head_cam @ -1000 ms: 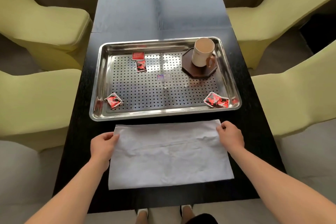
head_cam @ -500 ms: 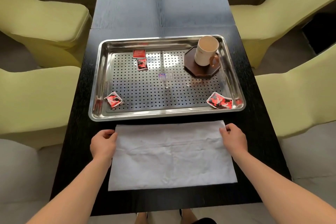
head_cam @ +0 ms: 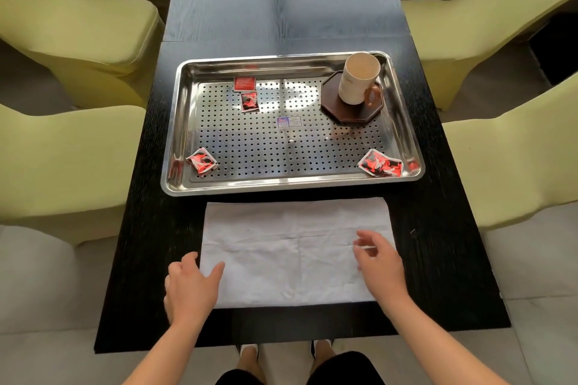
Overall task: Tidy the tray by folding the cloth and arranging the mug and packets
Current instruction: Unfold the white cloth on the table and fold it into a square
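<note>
Stood at cloth folding. Held left grip (head_cam: 190, 287) and right grip (head_cam: 380, 262) loose, empty, over cloth (head_cam: 291, 247) flat on desk (head_cam: 140, 259). Judged next: pinch nearest edge, fold. Saw mug (head_cam: 359, 78), packets (head_cam: 201, 161) on tray (head_cam: 291, 186) beyond grips.

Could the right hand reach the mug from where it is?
Probably yes: the right hand holds nothing over the cloth, and only flat packets on the tray lie between it and the mug.
</note>
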The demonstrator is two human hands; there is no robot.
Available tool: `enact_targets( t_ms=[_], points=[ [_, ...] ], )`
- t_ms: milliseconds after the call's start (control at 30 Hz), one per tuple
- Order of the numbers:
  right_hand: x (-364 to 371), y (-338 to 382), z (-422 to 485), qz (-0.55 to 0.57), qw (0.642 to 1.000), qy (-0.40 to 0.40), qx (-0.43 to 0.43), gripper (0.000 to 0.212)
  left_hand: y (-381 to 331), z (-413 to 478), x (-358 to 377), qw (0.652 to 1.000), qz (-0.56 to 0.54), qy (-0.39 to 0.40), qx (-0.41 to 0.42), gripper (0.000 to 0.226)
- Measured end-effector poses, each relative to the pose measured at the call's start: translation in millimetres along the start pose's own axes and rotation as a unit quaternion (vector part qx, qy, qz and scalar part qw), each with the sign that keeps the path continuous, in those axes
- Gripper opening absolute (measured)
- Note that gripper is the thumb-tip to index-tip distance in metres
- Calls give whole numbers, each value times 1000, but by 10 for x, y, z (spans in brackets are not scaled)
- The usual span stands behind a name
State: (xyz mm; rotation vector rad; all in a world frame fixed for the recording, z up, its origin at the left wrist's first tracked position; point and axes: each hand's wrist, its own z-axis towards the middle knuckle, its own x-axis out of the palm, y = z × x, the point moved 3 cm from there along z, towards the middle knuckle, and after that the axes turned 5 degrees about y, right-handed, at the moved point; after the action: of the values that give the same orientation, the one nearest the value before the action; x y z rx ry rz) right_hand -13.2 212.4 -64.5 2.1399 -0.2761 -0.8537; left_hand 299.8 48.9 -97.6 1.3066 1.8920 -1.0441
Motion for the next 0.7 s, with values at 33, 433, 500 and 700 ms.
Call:
enact_targets(
  t_ms=[33, 433, 500, 700],
  points=[
    [71, -12, -85, 62, 997, 26, 29, 27, 47, -24, 12, 1000, -2, 11, -11, 70],
    [-279, -744, -501, 270, 933, -42, 234, 23, 238, -47, 17, 996, -32, 64, -45, 15],
    [-306, -745, -490, 270, 933, -37, 235, 22, 253, -49, 7, 996, -55, 59, -42, 12],
    [-143, -539, -424, 285, 936, 14, 204, 18, 255, -92, -45, 993, -103, 34, -38, 11]
  ],
)
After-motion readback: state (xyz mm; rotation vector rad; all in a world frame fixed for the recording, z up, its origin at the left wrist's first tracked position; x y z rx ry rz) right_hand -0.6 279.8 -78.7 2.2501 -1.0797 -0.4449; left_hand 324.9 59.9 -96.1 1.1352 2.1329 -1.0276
